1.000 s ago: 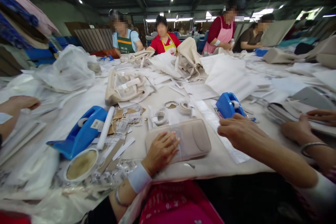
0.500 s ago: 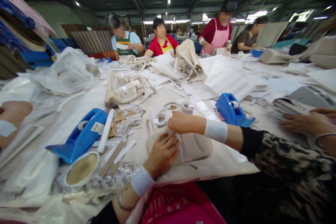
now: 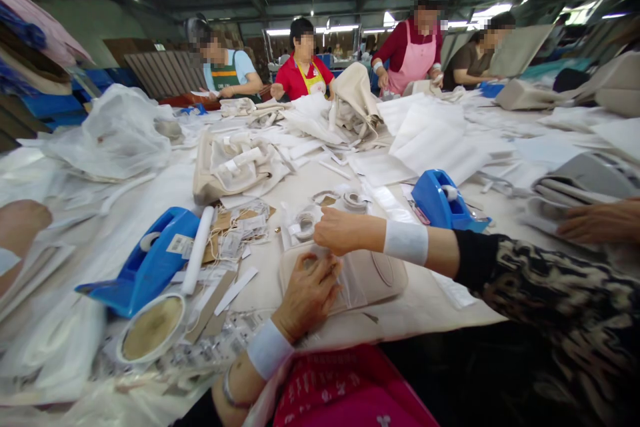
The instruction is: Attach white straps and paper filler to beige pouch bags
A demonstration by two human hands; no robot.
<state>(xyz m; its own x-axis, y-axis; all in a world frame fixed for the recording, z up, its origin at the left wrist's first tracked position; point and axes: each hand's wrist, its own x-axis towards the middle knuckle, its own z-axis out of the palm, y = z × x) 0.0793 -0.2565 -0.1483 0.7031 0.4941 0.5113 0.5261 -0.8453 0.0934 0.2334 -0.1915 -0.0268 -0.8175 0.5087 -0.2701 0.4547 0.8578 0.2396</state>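
A flat beige bag (image 3: 393,273) lies at the table's near edge, with clear plastic film (image 3: 353,285) over its middle. My left hand (image 3: 307,290) rests on the bag's left part, fingers bent and pinched at the film. Just above it, my right hand (image 3: 333,230) is closed, its fingertips turned down and hidden; what they grip cannot be made out. The two hands nearly touch. Behind them sit a coiled pale strap (image 3: 304,223) in clear plastic and another coil (image 3: 354,200).
Blue tape dispensers stand left (image 3: 145,257) and right (image 3: 445,200). Near the left one are a white roll (image 3: 199,250), tags with strings (image 3: 240,230) and a round tub (image 3: 153,328). A beige bag (image 3: 210,177) lies beyond. Other people's hands work at both sides; several co-workers are across the table.
My hands stay almost in place over the beige bag, with small finger movements. The view has shifted slightly. Across the table, a co-worker in red has raised a hand.
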